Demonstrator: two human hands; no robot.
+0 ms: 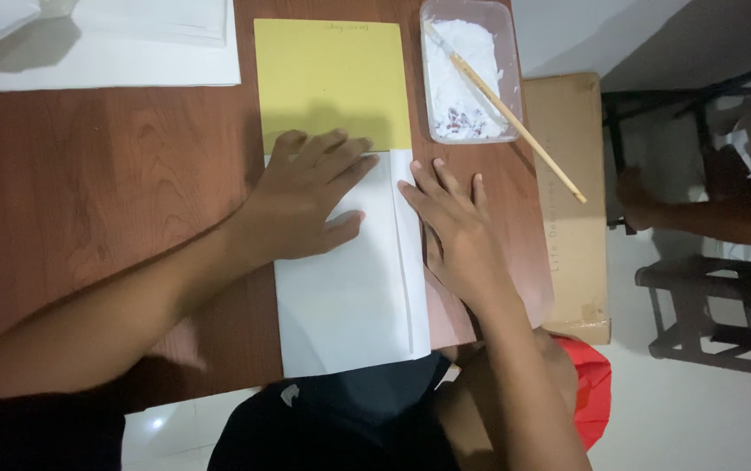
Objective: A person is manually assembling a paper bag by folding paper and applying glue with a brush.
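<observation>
A folded white paper sheet [349, 288] is laid on the brown wooden table [105, 192], its upper edge overlapping a yellow card [332, 78]. The left hand [305, 196] is pressed flat, fingers spread, across the sheet's upper left part. The right hand [458, 227] is held open and flat, fingertips touching the folded right-hand strip of the sheet. A clear plastic tub of white paste [467, 70] is seen just beyond, with a thin wooden stick [515, 118] resting across it. A cardboard box [572, 201] is placed beside the table.

A brown wooden table [105, 166] carries white paper [349, 296], yellow card [332, 78], paste tub [471, 74].
</observation>
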